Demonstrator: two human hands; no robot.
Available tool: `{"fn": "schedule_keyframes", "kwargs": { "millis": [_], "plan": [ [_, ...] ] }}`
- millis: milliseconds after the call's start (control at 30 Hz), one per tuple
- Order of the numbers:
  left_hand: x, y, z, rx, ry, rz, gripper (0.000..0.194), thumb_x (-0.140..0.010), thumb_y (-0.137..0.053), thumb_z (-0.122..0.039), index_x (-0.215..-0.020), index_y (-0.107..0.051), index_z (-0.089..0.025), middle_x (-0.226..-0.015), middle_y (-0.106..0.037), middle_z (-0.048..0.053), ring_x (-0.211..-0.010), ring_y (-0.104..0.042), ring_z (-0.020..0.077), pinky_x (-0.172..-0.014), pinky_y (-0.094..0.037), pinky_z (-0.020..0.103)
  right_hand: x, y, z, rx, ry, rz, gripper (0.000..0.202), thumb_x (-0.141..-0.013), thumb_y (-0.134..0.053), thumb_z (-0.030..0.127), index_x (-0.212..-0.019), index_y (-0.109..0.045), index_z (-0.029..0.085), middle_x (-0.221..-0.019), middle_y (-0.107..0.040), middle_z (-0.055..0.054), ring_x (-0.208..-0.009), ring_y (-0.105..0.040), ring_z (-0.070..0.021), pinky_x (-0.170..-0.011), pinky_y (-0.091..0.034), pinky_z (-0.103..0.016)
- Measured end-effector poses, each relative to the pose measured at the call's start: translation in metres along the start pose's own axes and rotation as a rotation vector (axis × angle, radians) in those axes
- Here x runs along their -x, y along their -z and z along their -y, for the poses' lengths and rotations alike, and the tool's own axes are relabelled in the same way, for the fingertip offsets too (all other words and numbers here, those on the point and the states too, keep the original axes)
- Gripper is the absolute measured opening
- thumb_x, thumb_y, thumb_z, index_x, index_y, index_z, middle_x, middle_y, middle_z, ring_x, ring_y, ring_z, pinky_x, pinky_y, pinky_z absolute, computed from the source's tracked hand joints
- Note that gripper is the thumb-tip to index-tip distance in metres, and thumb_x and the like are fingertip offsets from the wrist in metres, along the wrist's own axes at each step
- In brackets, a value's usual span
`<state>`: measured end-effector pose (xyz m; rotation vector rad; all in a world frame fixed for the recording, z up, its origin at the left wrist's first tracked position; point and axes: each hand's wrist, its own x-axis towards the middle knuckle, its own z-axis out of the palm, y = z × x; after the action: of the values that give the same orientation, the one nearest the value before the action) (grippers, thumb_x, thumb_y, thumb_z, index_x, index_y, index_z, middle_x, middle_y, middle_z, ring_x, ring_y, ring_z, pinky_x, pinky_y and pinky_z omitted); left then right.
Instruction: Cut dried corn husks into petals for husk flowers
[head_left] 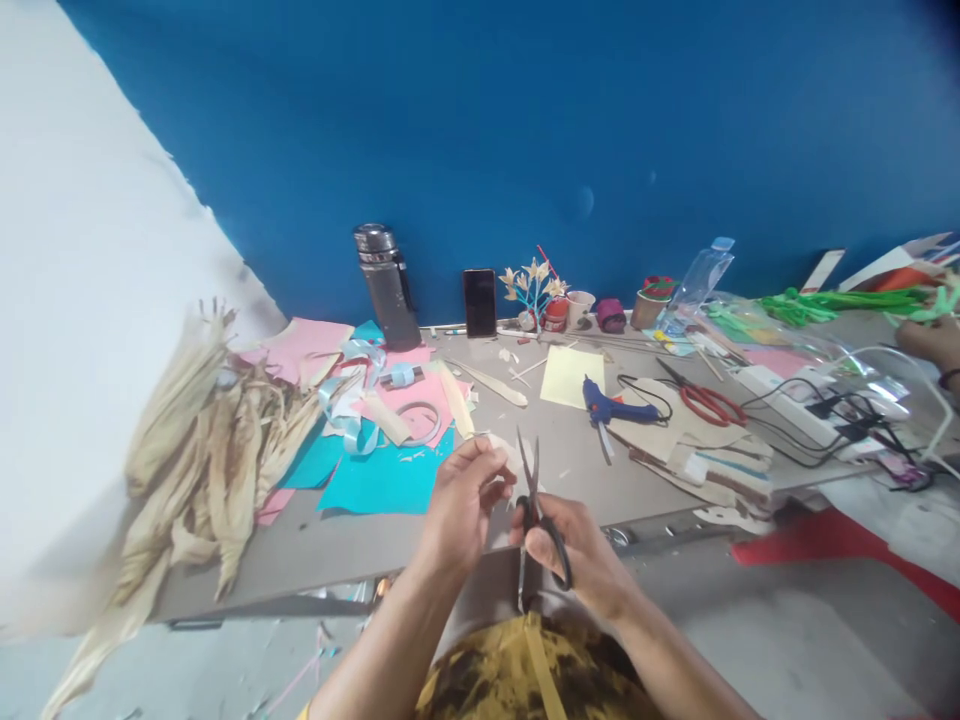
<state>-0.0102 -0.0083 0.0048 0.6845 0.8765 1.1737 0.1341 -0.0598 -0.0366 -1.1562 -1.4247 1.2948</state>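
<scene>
My left hand (466, 498) pinches a small pale piece of corn husk (504, 452) above the front of the table. Close by on the right, my right hand (574, 550) grips black-handled scissors (532, 485), their blades parted and pointing away from me beside the piece. Whether the blades touch it I cannot tell. Left of my hands lie blue paper sheets (386, 478) with tiny pale scraps on them. A pale husk strip (456, 398) rests on pink paper just beyond my left hand.
Dried corn husks (217, 480) hang over the table's left edge. A thermos (388, 285), a phone (480, 303) and husk flowers (534, 285) stand by the wall. Right lie a blue glue gun (619, 406), red-handled scissors (709, 402), gloves (697, 445) and a power strip (784, 400); another person's hand (930, 345) shows far right.
</scene>
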Motion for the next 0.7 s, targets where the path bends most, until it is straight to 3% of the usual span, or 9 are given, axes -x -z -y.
{"fn": "schedule_keyframes", "kwargs": {
  "millis": [100,233,467,600,700],
  "plan": [
    [0.001,-0.002,-0.001,-0.039,-0.023,-0.009,0.024,-0.067,-0.075,-0.026,-0.066,-0.052,-0.018,-0.063,-0.054,-0.004,-0.059,-0.056,0.0106,-0.056,-0.043,0.022,0.003,-0.005,-0.002,0.018,-0.042,0.062,0.066,-0.075,-0.059,0.079,-0.084,-0.065,0.014,-0.069,-0.054,-0.001,-0.062,-0.043,-0.0131,-0.055,-0.031,-0.024],
    [0.001,-0.001,-0.002,-0.085,-0.067,0.009,0.021,-0.07,-0.072,-0.024,-0.065,-0.053,-0.018,-0.062,-0.053,-0.005,-0.057,-0.057,0.0103,-0.059,-0.046,0.023,0.003,-0.007,0.0,0.027,-0.06,0.046,0.066,-0.073,-0.06,0.079,-0.073,-0.061,0.014,-0.063,-0.049,0.001,-0.059,-0.039,-0.0118,-0.053,-0.026,-0.024],
    [-0.002,0.003,-0.001,-0.125,-0.105,0.06,0.019,-0.073,-0.069,-0.022,-0.064,-0.053,-0.018,-0.062,-0.054,-0.004,-0.057,-0.056,0.0105,-0.06,-0.047,0.024,0.003,-0.009,0.004,-0.016,-0.107,0.017,0.061,-0.072,-0.066,0.075,-0.064,-0.06,0.014,-0.059,-0.057,-0.002,-0.056,-0.048,-0.0126,-0.052,-0.033,-0.023],
    [-0.005,0.008,-0.004,-0.177,-0.098,0.089,0.019,-0.075,-0.068,-0.024,-0.063,-0.055,-0.017,-0.06,-0.058,-0.002,-0.056,-0.056,0.0112,-0.06,-0.046,0.024,0.003,-0.011,-0.003,-0.058,-0.202,-0.009,0.059,-0.063,-0.075,0.072,-0.059,-0.057,0.015,-0.05,-0.055,-0.001,-0.048,-0.048,-0.012,-0.048,-0.034,-0.023],
    [-0.006,0.011,-0.01,-0.185,-0.08,0.137,0.019,-0.074,-0.067,-0.024,-0.061,-0.055,-0.017,-0.06,-0.058,-0.001,-0.057,-0.057,0.0121,-0.06,-0.046,0.024,0.004,-0.009,-0.007,-0.101,-0.186,0.053,0.058,-0.066,-0.074,0.071,-0.063,-0.06,0.014,-0.053,-0.06,-0.003,-0.049,-0.051,-0.0126,-0.048,-0.034,-0.023]
  ]
}}
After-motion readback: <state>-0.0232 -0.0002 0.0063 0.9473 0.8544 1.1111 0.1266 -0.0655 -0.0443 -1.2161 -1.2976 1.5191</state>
